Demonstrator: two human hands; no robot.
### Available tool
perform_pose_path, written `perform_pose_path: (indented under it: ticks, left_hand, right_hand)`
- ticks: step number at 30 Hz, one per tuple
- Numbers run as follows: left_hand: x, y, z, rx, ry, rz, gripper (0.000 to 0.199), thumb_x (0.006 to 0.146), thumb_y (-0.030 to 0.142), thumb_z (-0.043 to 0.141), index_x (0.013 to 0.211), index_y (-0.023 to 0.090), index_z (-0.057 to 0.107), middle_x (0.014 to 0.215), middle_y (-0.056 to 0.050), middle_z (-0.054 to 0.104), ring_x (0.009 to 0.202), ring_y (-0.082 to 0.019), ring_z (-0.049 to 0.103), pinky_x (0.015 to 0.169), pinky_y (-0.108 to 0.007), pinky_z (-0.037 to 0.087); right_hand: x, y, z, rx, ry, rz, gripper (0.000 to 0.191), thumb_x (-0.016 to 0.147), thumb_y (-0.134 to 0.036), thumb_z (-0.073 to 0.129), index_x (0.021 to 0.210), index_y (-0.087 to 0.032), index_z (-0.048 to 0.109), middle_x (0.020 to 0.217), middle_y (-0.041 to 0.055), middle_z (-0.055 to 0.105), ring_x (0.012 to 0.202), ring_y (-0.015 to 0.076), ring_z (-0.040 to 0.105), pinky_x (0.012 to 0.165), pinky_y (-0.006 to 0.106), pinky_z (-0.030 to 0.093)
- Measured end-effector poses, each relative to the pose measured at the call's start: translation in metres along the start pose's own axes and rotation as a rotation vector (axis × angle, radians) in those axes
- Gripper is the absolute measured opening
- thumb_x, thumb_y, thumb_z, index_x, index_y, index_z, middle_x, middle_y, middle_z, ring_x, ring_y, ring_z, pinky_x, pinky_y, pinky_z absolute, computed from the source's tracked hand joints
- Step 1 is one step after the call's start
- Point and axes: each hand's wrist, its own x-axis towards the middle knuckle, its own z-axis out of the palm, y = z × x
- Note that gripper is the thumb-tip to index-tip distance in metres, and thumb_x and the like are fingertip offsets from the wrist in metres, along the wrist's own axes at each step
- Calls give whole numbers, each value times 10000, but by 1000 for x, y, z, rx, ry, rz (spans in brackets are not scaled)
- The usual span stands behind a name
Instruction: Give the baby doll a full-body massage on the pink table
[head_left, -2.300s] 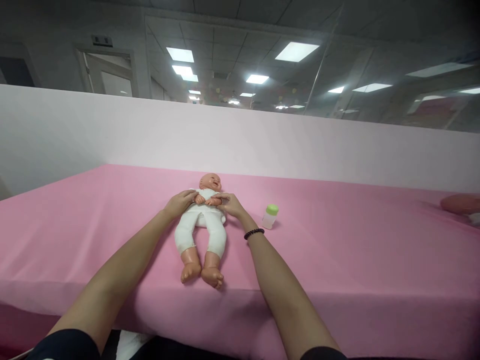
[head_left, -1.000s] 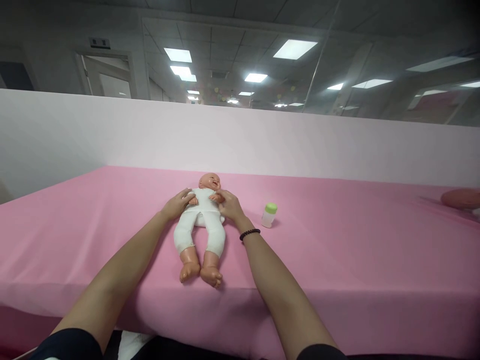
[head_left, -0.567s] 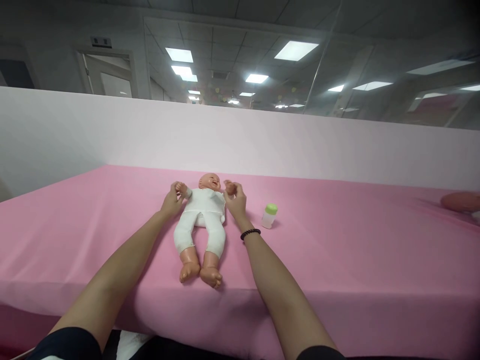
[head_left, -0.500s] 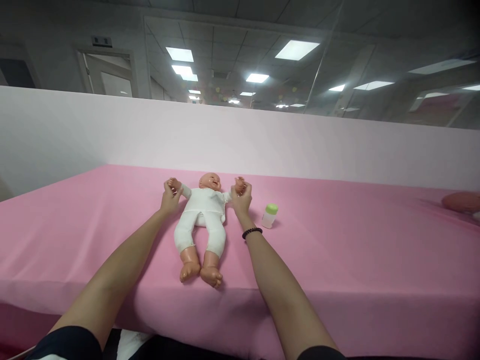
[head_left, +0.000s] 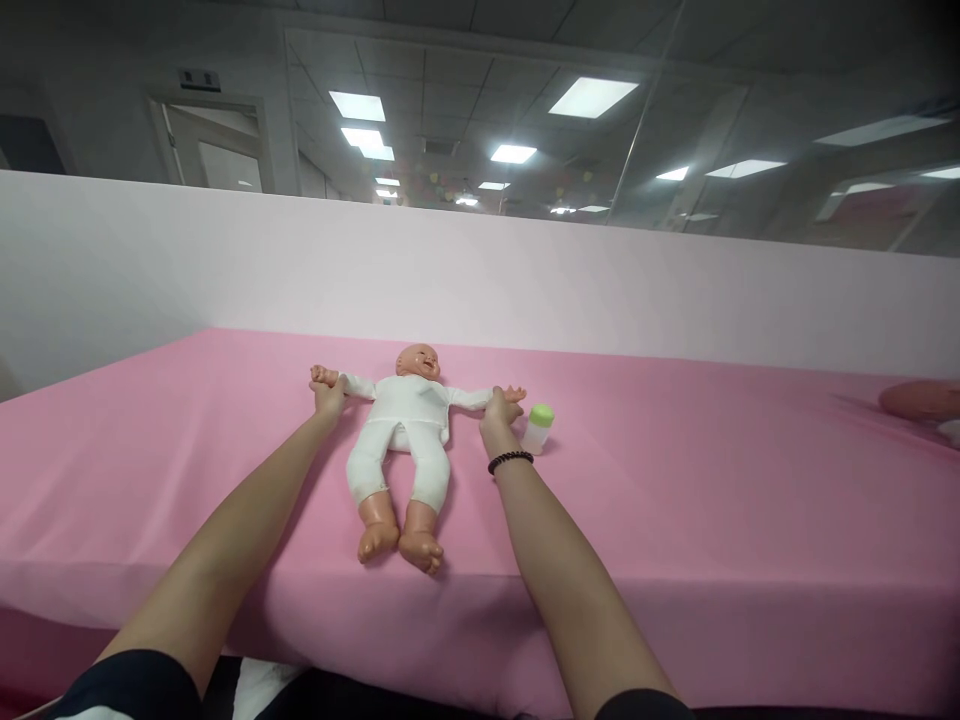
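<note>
A baby doll (head_left: pixel 409 408) in a white cloth suit lies on its back, head away from me, its arms stretched straight out to both sides. My left hand (head_left: pixel 328 398) is closed around the doll's forearm on the left, near its wrist. On the other side my right hand (head_left: pixel 498 415) grips the doll's other forearm by the wrist, with the doll's small fingers showing past it. A small clear bottle (head_left: pixel 538 428) with a green cap stands just right of my right hand, close to it.
Pink cloth (head_left: pixel 712 480) covers the padded surface under the doll. Behind it runs a white low wall (head_left: pixel 480 275) with glass above. At the far right edge lies a skin-coloured rounded object (head_left: pixel 919 400), partly cut off.
Both my hands have moved outward and slightly down with the doll's arms, which were bent up and are now spread straight. The bottle stays put, with my right hand nearer to it.
</note>
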Motion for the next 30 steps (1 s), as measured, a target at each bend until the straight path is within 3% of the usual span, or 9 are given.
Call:
perform_pose_path:
  ticks: [3, 6, 8, 12, 16, 19, 23, 27, 30]
  left_hand:
    - [-15, 4, 4, 208, -154, 281, 441, 895, 291, 698, 1251, 227, 444, 1204, -106, 615, 1042, -229, 663, 916, -380, 569]
    - [-31, 8, 8, 455, -414, 611, 442, 921, 315, 643, 1323, 231, 480, 1250, -103, 644, 1112, -251, 655, 990, -408, 536]
    - [-37, 9, 10, 626, -533, 754, 413, 933, 320, 613, 1329, 231, 537, 1293, -108, 653, 1180, -273, 637, 1039, -427, 512]
    - [-34, 8, 8, 854, -644, 955, 355, 959, 286, 549, 1299, 227, 635, 1393, -124, 627, 1285, -290, 592, 1077, -441, 501]
    - [-28, 6, 6, 926, -696, 1096, 342, 942, 216, 540, 1258, 223, 672, 1407, -136, 618, 1310, -289, 578, 1094, -459, 496]
    - [-30, 7, 5, 903, -689, 1056, 329, 953, 233, 532, 1256, 216, 657, 1406, -144, 612, 1308, -300, 576, 1096, -477, 490]
    - [-34, 7, 4, 671, -559, 834, 371, 950, 353, 601, 1299, 233, 555, 1300, -117, 639, 1171, -274, 637, 1044, -449, 515]
    - [-22, 6, 7, 247, -307, 502, 411, 903, 330, 674, 1219, 247, 424, 1188, -84, 606, 1079, -220, 649, 973, -393, 548]
    - [-5, 1, 9, 18, -106, 169, 406, 870, 256, 692, 1109, 258, 363, 1145, -70, 555, 1058, -197, 636, 936, -380, 563]
  right_hand:
    - [-16, -5, 7, 44, -170, -288, 437, 723, -190, 682, 1105, -214, 472, 1191, 76, 661, 1024, 184, 672, 893, 294, 555]
    - [-34, -5, 8, -28, -448, -598, 376, 686, -176, 646, 1014, -225, 469, 1099, 42, 676, 1007, 186, 661, 904, 305, 525]
    - [-44, -2, 6, -132, -666, -771, 315, 700, -170, 598, 979, -230, 463, 1015, 29, 673, 967, 191, 659, 863, 301, 515]
    - [-58, -1, -1, -507, -1074, -1156, 184, 750, -148, 535, 912, -222, 488, 906, 42, 642, 863, 209, 603, 790, 309, 464]
    - [-62, -8, -4, -699, -1169, -1356, 120, 768, -127, 528, 805, -217, 457, 838, 55, 619, 819, 213, 542, 761, 309, 411]
    - [-62, -9, -5, -665, -1145, -1314, 115, 772, -152, 547, 814, -220, 465, 819, 32, 618, 769, 195, 534, 735, 296, 407]
    - [-56, -6, -1, -394, -936, -1022, 202, 766, -212, 573, 951, -229, 494, 879, 11, 647, 777, 176, 593, 750, 289, 468]
    - [-35, -9, 13, 55, -587, -662, 379, 716, -247, 646, 1038, -225, 447, 1143, 71, 650, 1038, 178, 647, 959, 330, 513]
    - [-9, -9, 15, 242, -357, -413, 439, 677, -246, 671, 1038, -230, 421, 1186, 92, 612, 1079, 197, 643, 940, 351, 550]
